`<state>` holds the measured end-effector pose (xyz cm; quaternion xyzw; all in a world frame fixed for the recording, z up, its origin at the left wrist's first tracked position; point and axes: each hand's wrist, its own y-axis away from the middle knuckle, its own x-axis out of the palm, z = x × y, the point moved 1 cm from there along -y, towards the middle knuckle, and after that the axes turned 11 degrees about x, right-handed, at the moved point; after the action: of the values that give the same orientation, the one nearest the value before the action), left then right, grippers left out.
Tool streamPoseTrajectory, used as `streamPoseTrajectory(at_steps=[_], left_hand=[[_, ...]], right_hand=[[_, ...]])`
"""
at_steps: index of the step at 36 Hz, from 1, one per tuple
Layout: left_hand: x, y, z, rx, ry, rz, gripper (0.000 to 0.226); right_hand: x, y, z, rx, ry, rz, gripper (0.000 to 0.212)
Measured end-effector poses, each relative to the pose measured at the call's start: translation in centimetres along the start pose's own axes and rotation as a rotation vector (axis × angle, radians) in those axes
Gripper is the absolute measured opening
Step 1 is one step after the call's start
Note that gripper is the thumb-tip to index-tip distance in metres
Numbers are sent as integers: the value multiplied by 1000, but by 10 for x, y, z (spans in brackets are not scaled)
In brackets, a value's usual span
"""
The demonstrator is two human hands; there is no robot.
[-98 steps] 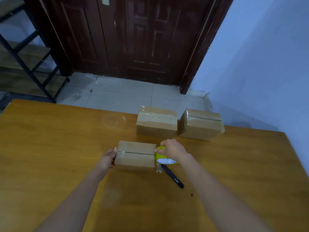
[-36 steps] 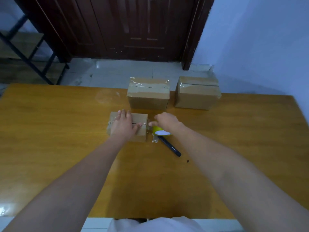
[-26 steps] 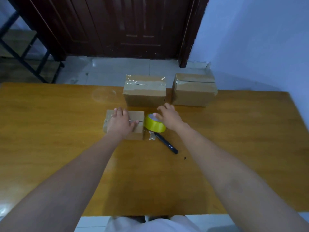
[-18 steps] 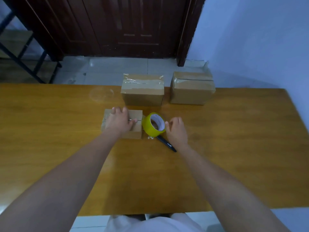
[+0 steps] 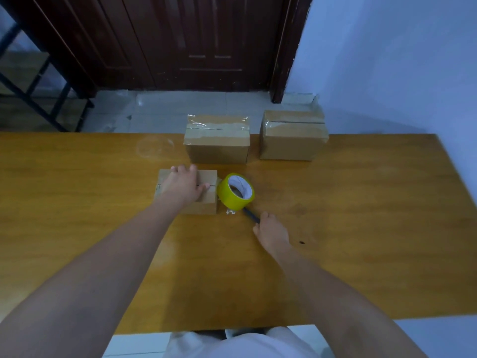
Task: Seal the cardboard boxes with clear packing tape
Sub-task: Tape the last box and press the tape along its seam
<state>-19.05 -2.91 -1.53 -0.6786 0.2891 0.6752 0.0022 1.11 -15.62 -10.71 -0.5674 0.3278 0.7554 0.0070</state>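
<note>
My right hand (image 5: 273,232) has drawn back from the tape roll (image 5: 236,191) onto the black cutter (image 5: 251,215), grip unclear; my left hand (image 5: 184,186) presses flat on the small box (image 5: 206,200), mid-tabletop.

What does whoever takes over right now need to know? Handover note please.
Left hand: flat on top of the near small box, pressing it down.
Right hand: on the handle end of the black cutter; grip not clear.
Yellow tape roll: on its edge on the table, right beside the near small box, no hand on it.
Done: two far boxes, left and right, carry clear tape on top.
Left: the near small box's seam shows no plain tape; tape and cut.
</note>
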Motion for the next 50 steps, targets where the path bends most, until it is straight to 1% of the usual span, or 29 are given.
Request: streamPoseTrajectory(at_steps=[2, 4, 8, 12, 16, 18, 20, 22, 27, 29, 31, 32, 34, 36, 38, 41, 45, 46, 47, 49, 50], left_hand=[[-4, -1, -3, 45, -31, 16, 66], [-10, -1, -11, 101, -97, 44, 66], [-20, -2, -19, 176, -255, 57, 65], [-19, -5, -27, 265, -279, 62, 66], [-21, -8, -30, 294, -293, 71, 61], [-21, -8, -27, 285, -281, 72, 57], [-22, -8, -27, 280, -265, 69, 55], [-21, -8, -28, 279, -253, 65, 54], [-19, -7, -27, 298, -245, 52, 52], [-19, -6, -27, 310, -255, 54, 52], [-18, -6, -26, 322, -265, 55, 55], [-18, -7, -26, 331, -274, 60, 57], [-17, -8, -27, 357, -292, 77, 61], [-18, -11, -28, 396, -300, 101, 64], [-19, -14, -29, 436, -332, 139, 66], [-18, -17, -30, 449, -373, 188, 67], [-21, -21, -31, 450, -378, 224, 68], [-22, -23, -30, 448, -379, 231, 69], [-22, -24, -30, 446, -381, 236, 69], [-23, -25, -29, 449, -375, 241, 68], [-23, -25, -28, 455, -367, 244, 67]], right_hand=[[-6, -1, -10, 75, -98, 20, 24], [-14, -1, -19, 107, -197, 15, 24], [-31, -1, -25, 93, -313, -25, 19], [-42, 0, -25, 64, -433, -20, 11], [-47, 5, -18, 7, -642, 32, 21], [-48, 8, -8, -38, -784, 114, 36], [-44, 7, 4, -79, -874, 188, 48], [-38, 3, 16, -86, -940, 240, 50], [-30, -9, 27, -65, -921, 225, 26], [-34, -14, 27, -70, -856, 210, 23], [-42, -22, 22, -63, -826, 226, 26], [-50, -24, 20, -60, -840, 247, 23], [-68, -28, 15, -46, -851, 323, 7], [-82, -34, 11, -40, -807, 403, 6], [-89, -38, 13, -42, -746, 440, 5], [-89, -44, 19, -59, -638, 389, 8], [-83, -43, 19, -60, -701, 346, 13], [-81, -42, 18, -59, -719, 305, 10], [-80, -40, 18, -58, -734, 248, 12], [-78, -34, 16, -49, -738, 111, 25], [-78, -30, 16, -43, -737, 50, 29]])
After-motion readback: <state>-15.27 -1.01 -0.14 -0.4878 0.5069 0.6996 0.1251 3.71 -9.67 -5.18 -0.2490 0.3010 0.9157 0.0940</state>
